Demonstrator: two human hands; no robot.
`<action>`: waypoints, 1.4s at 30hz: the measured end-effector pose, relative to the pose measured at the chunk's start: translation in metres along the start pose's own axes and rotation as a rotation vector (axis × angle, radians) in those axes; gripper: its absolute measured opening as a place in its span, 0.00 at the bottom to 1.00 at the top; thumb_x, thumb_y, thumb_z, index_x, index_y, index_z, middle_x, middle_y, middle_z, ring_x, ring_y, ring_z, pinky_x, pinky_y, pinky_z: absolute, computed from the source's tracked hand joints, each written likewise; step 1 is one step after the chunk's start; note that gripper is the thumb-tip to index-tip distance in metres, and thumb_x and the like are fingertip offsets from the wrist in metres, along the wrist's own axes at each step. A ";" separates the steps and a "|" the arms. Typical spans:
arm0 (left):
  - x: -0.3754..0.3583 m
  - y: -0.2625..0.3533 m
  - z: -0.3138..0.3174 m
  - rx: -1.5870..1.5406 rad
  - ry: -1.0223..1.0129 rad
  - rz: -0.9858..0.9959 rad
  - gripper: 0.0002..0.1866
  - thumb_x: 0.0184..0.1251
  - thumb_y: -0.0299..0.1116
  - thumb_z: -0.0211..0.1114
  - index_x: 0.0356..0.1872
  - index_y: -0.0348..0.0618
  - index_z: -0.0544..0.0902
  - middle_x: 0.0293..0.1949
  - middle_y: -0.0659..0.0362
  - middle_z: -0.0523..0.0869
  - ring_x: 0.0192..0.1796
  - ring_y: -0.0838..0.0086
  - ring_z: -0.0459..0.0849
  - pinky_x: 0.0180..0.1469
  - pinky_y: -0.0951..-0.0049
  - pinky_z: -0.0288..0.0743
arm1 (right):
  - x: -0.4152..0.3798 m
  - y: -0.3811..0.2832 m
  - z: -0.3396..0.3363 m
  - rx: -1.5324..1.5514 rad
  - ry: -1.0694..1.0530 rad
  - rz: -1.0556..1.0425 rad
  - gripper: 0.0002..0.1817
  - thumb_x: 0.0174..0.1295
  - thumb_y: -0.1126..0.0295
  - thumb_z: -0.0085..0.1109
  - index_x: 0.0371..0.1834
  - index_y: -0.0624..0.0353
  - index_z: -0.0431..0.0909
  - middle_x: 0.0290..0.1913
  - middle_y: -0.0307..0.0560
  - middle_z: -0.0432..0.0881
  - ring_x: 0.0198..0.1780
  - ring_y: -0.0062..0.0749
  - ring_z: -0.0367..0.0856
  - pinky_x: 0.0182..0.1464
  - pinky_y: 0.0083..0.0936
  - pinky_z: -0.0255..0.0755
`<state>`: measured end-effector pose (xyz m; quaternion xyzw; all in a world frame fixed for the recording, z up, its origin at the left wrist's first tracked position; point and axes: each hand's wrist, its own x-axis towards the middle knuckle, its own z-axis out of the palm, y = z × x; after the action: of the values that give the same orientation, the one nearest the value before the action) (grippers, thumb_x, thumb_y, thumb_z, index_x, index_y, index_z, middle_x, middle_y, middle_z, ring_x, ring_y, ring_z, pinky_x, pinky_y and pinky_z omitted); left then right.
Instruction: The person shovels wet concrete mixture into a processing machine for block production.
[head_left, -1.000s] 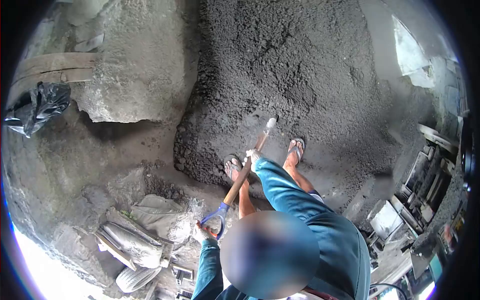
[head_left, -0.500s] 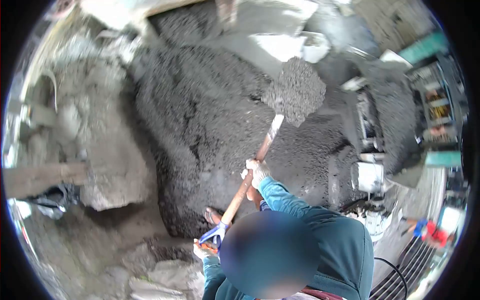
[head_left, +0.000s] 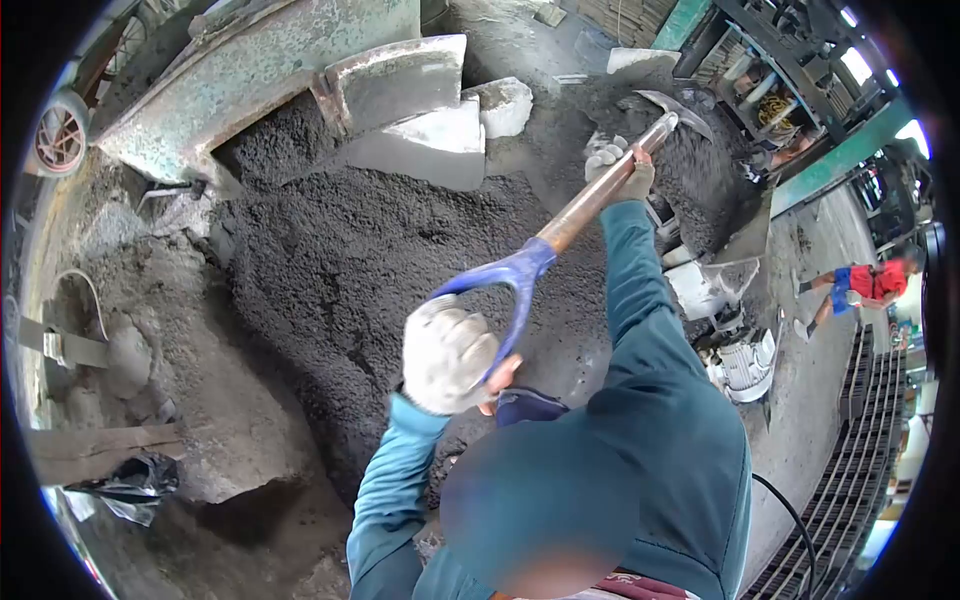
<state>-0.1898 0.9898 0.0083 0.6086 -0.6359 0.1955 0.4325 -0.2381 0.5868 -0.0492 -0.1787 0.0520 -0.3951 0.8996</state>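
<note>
A shovel point(head_left: 590, 205) with a wooden shaft and a blue D-shaped handle reaches from the centre up to the right. Its blade point(head_left: 680, 108) is tilted at the far right, above dark wet material in a trough-like space point(head_left: 700, 190). My left hand point(head_left: 448, 355), in a whitish glove, is closed round the blue handle. Farther up, my right hand point(head_left: 632, 178), gloved with some bare fingers showing, grips the shaft near the blade. Below the shovel spreads a large heap of dark grey wet mix point(head_left: 370, 250).
A person in red and blue point(head_left: 865, 285) is at the right. A motor point(head_left: 742, 368) and metal grating point(head_left: 850, 480) lie on that side. A rusty green metal panel point(head_left: 270, 75) stands at the upper left, above a rough block point(head_left: 210, 350). White-edged slabs point(head_left: 400, 85) lie beyond the heap.
The shovel has swung up and right, and its blade no longer carries the visible load of grey mix. Both hands have risen with it. The view has shifted.
</note>
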 end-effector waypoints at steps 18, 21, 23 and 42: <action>-0.459 0.513 0.038 -0.019 2.039 -2.760 0.24 0.65 0.63 0.58 0.24 0.58 0.65 0.17 0.66 0.61 0.18 0.70 0.60 0.21 0.62 0.53 | -0.603 0.323 -0.314 -0.854 0.657 1.721 0.08 0.64 0.62 0.61 0.32 0.52 0.75 0.20 0.43 0.74 0.17 0.41 0.75 0.19 0.43 0.71; -0.429 0.560 0.029 0.202 2.089 -2.832 0.25 0.63 0.68 0.54 0.26 0.58 0.68 0.16 0.66 0.62 0.17 0.68 0.62 0.20 0.62 0.56 | -0.661 0.328 -0.325 -0.810 0.840 1.810 0.09 0.65 0.62 0.61 0.33 0.52 0.74 0.20 0.43 0.74 0.17 0.40 0.75 0.19 0.43 0.71; -0.446 0.555 0.034 0.015 1.772 -2.770 0.24 0.64 0.69 0.52 0.29 0.59 0.70 0.15 0.67 0.62 0.16 0.68 0.62 0.19 0.60 0.56 | -0.661 0.352 -0.365 -0.815 0.893 1.787 0.09 0.66 0.61 0.60 0.34 0.52 0.74 0.20 0.43 0.74 0.17 0.39 0.74 0.19 0.42 0.70; -0.506 0.353 0.142 -0.462 1.980 -2.459 0.16 0.66 0.46 0.61 0.23 0.52 0.71 0.16 0.65 0.69 0.15 0.74 0.67 0.13 0.70 0.57 | -0.418 0.315 -0.373 -0.860 0.729 1.311 0.06 0.63 0.72 0.60 0.36 0.51 0.72 0.27 0.39 0.73 0.21 0.34 0.73 0.24 0.40 0.72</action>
<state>-0.6248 1.2499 -0.3704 -0.2911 -0.7245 0.0523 -0.6226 -0.3925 0.9834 -0.5306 -0.2995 0.5748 0.2250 0.7275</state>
